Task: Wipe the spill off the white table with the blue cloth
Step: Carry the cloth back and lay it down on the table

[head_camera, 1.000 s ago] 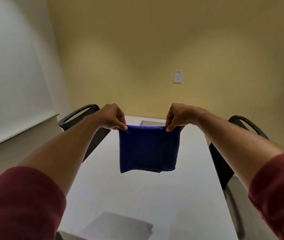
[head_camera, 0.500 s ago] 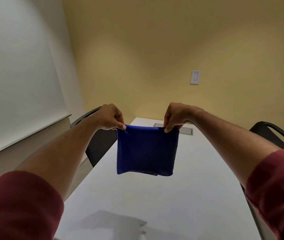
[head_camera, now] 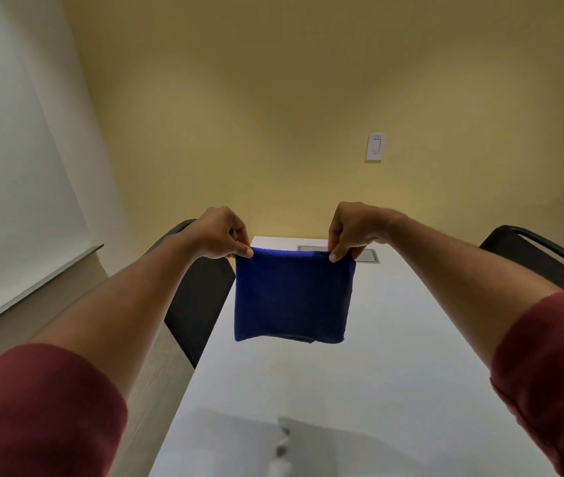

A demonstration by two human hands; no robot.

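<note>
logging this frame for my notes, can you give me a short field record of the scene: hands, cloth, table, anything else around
left hand: pinches the cloth's top left corner
right hand: pinches the cloth's top right corner
cloth: blue, folded, hanging flat in the air above the table, not touching it
table: white, long, with a grey panel set in at its far end
spill: none that I can make out on the visible surface
chairs: one black chair left of the table, another right
wall: yellow, with a white switch
</note>
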